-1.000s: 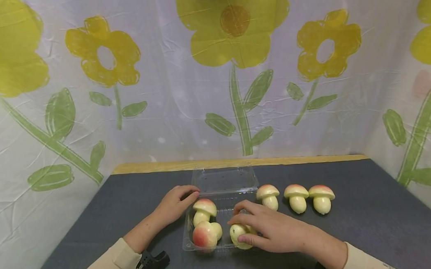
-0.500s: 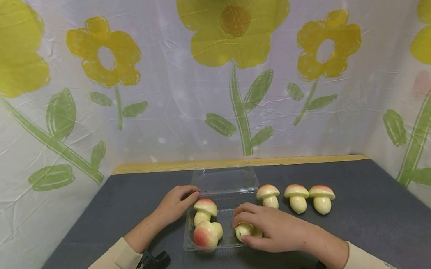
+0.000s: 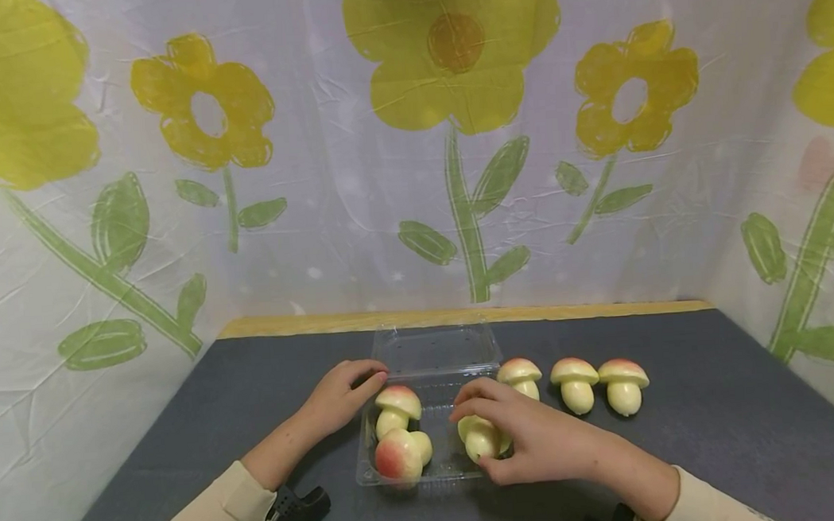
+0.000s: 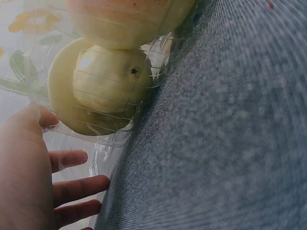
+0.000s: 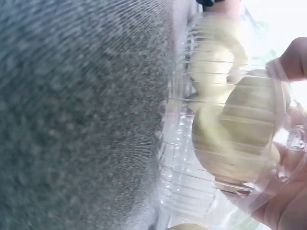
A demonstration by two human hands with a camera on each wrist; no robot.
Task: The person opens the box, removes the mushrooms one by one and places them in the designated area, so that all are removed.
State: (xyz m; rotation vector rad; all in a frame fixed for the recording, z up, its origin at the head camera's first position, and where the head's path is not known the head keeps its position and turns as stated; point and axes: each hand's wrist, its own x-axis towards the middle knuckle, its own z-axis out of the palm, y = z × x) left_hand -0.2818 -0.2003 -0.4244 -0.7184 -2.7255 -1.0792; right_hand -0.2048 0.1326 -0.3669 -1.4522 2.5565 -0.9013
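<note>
A clear plastic clamshell box (image 3: 437,474) lies with its lid open. Inside at the left are two toy mushrooms with pale yellow stems and reddish caps, a rear mushroom (image 3: 397,409) and a front mushroom (image 3: 399,457). My right hand (image 3: 535,436) holds another mushroom (image 3: 481,441) in the box's right part, fingers over its cap and thumb by the stem's end; its stem points toward me. My left hand (image 3: 339,397) touches the box's left rear edge. In the left wrist view, its thumb is at the plastic wall and its fingers (image 4: 79,189) are fairly straight.
Right of the box three more mushrooms stand in a row: a near one (image 3: 519,374), a middle one (image 3: 575,382) and a far-right one (image 3: 623,383). The transparent lid (image 3: 434,347) lies back behind the box on the dark tabletop (image 3: 266,365). A flowered curtain surrounds the table.
My right hand has shifted slightly right and turned its mushroom, so that the stem end now faces down toward me. My left hand has stayed in place.
</note>
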